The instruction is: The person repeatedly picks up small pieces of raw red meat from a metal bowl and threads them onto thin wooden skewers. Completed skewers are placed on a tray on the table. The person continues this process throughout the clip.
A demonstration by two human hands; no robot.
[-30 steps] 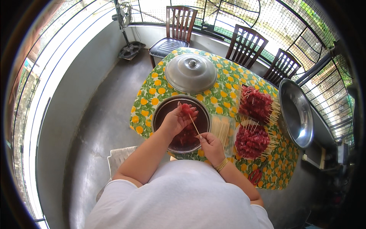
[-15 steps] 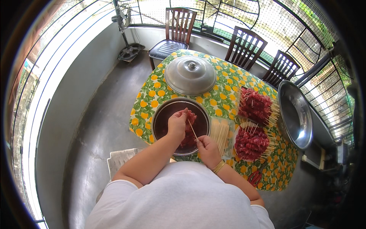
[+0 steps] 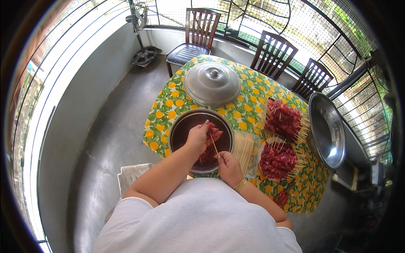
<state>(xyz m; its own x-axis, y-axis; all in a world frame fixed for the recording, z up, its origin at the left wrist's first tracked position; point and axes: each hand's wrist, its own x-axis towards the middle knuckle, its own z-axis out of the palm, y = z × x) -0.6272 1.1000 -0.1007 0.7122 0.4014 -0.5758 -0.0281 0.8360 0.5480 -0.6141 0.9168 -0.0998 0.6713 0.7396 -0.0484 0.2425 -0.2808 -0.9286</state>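
Over a round metal pot (image 3: 173,145) with raw meat in it, my left hand (image 3: 199,137) is closed on a piece of raw red meat (image 3: 215,134). A thin wooden skewer (image 3: 214,144) slants up to that meat, its lower end pinched by my right hand (image 3: 230,168). How far the skewer goes into the meat is hidden by my left fingers. Just right of the pot, a clear plastic tray (image 3: 254,168) holds a bundle of bare bamboo skewers (image 3: 243,149). Two piles of skewered raw meat, one farther (image 3: 283,119) and one nearer (image 3: 277,160), lie to the right.
A domed metal lid (image 3: 212,86) rests behind the pot on the fruit-patterned tablecloth (image 3: 249,114). A large metal basin (image 3: 328,130) leans at the table's right edge. Red-handled scissors or pliers (image 3: 281,198) lie near my right forearm. Chairs (image 3: 274,52) and a standing fan (image 3: 141,33) are beyond.
The meat at my left fingers now hangs spread out farther to the right of the skewer. Both hands stay over nearly the same spot, and the view has shifted slightly.
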